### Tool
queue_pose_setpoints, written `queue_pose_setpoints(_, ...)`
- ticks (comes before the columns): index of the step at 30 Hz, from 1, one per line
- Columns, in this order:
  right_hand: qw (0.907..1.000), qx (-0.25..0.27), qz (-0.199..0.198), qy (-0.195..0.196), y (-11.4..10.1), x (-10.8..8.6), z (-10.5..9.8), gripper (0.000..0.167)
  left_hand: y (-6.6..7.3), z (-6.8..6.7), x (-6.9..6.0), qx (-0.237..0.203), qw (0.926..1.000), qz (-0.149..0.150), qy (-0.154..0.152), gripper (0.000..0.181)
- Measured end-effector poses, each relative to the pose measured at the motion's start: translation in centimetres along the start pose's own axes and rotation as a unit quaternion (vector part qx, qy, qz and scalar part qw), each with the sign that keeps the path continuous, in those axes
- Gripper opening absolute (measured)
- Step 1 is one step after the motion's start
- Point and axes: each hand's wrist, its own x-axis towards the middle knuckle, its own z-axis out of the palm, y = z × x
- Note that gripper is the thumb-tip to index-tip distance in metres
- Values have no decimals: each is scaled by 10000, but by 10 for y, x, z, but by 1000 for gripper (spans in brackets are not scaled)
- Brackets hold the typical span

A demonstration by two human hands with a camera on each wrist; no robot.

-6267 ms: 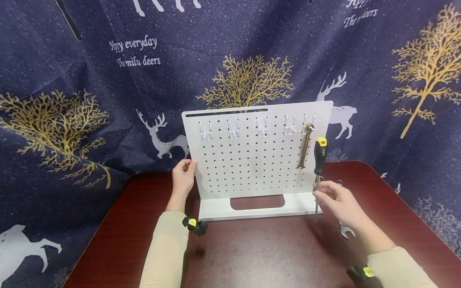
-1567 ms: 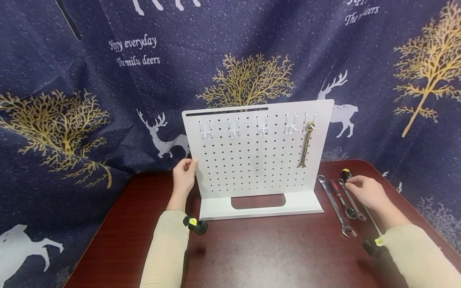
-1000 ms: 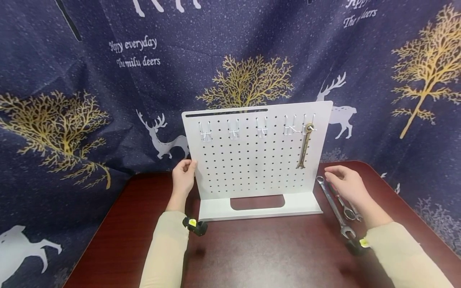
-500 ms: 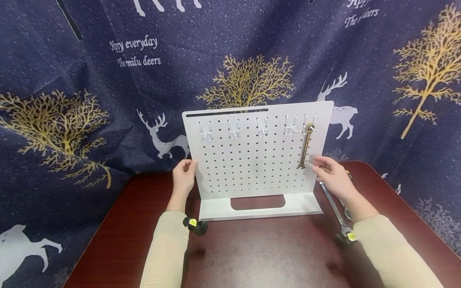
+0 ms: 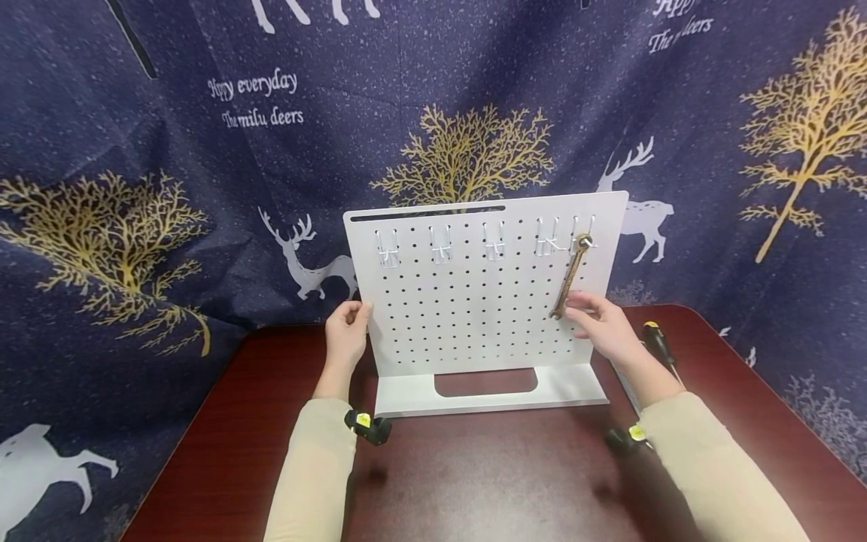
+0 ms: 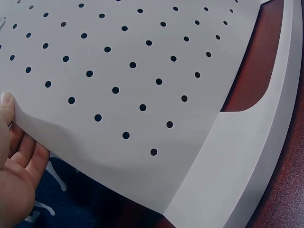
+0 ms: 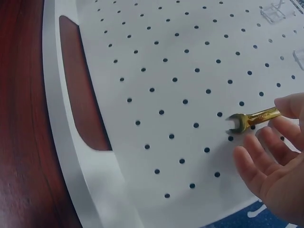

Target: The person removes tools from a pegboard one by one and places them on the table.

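Note:
A white pegboard (image 5: 460,339) stands upright on its base. My left hand (image 5: 346,335) pinches its left edge; in the left wrist view the thumb (image 6: 6,107) lies on the front face. From the rightmost hook hangs a brass-coloured combination wrench (image 5: 570,278), its ring end up. My right hand (image 5: 603,324) pinches the shank near the lower end between thumb and index finger. In the right wrist view the open jaw end of the wrench (image 7: 244,122) juts past the fingers, and the other fingers are spread.
Several white hooks (image 5: 440,245) line the upper board. A black-and-yellow screwdriver (image 5: 657,342) lies on the red-brown table (image 5: 474,474) at right. My right forearm hides most of the other tools there. A patterned cloth (image 5: 305,173) hangs behind.
The screwdriver, earlier in my right hand, lies on the table. My right hand has moved left to the hanging wrench, whose lower end has swung left. My left hand stays put.

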Motion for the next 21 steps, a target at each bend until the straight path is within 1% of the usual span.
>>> queue_pose_setpoints(4,9989,444,35,-113,0,2,5,48,1,0,0,1,10000,-35,8,26)
queue_pose_setpoints(8,9969,781,77,-112,-3,3,10,47,2,0,-1,-15,10000,-53,-4,25)
queue_pose_setpoints(13,9970,765,126,-1,-4,0,13,44,2,0,-1,-53,10000,-55,-14,25)
queue_pose_setpoints(16,9971,755,27,90,-2,-3,12,41,2,0,-1,-81,10000,-54,-9,24)
queue_pose_setpoints(21,9955,901,-204,187,-1,-9,11,39,1,0,-1,-117,9999,-16,12,24)
